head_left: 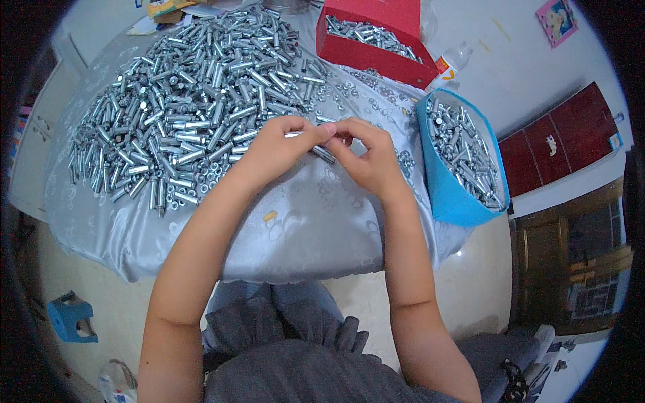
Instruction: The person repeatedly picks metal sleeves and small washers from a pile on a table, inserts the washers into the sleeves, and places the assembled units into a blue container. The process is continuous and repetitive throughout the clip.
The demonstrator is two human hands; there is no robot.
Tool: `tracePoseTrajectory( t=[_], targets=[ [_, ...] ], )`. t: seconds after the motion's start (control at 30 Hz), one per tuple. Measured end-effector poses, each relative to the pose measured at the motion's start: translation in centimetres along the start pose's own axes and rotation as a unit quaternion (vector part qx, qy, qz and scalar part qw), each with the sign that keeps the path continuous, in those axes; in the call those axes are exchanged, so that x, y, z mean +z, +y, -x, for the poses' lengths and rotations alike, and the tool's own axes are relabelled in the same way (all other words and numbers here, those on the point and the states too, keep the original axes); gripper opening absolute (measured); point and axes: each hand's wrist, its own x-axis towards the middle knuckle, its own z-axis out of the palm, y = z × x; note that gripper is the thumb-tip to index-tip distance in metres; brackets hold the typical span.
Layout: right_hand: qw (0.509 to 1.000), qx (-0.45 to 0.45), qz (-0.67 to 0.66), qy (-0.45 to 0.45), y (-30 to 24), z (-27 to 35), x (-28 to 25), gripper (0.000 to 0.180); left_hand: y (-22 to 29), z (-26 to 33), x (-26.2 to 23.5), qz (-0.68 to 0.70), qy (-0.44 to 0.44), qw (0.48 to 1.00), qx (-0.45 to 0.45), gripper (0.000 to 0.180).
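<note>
My left hand [281, 149] is closed around a silver expansion bolt [293, 134], most of it hidden by the fingers. Its thumb tip meets the fingertips of my right hand [368, 156], which are pinched together. What the right fingers grip is too small and covered to make out. Both hands hover over the near edge of a large heap of expansion bolts [201, 101]. One or two loose bolts [324, 155] lie on the cloth just below the fingertips. Loose nuts and washers [346, 91] are scattered beyond the hands.
A silvery satin cloth [302, 235] covers the table, with a small yellowish scrap [270, 215] on it. At right stands a blue fabric bin [463, 201] full of bolts. Farther back are a red box [366, 10] of bolts and a plastic bottle [457, 57]. A blue stool [70, 316] stands on the floor.
</note>
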Motion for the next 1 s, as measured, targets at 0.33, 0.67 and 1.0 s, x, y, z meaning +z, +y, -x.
tracePoseTrajectory(
  t=[0.33, 0.67, 1.0],
  targets=[
    [0.963, 0.068, -0.095, 0.242, 2.3, -0.6, -2.4, 0.010, 0.9, -0.1, -1.0, 0.204, -0.004, 0.971, -0.128, 0.022],
    [0.851, 0.126, -0.215, 0.463, 3.4, -0.7, -4.7, 0.013, 1.3, 0.0, -1.0, 0.235, 0.009, 0.961, -0.143, 0.022],
    [0.915, 0.242, 0.286, 0.150, 6.0, 1.1, -3.0, 0.020, 0.6, -0.3, -0.9, 0.239, 0.020, 0.959, -0.150, 0.023]
  ],
)
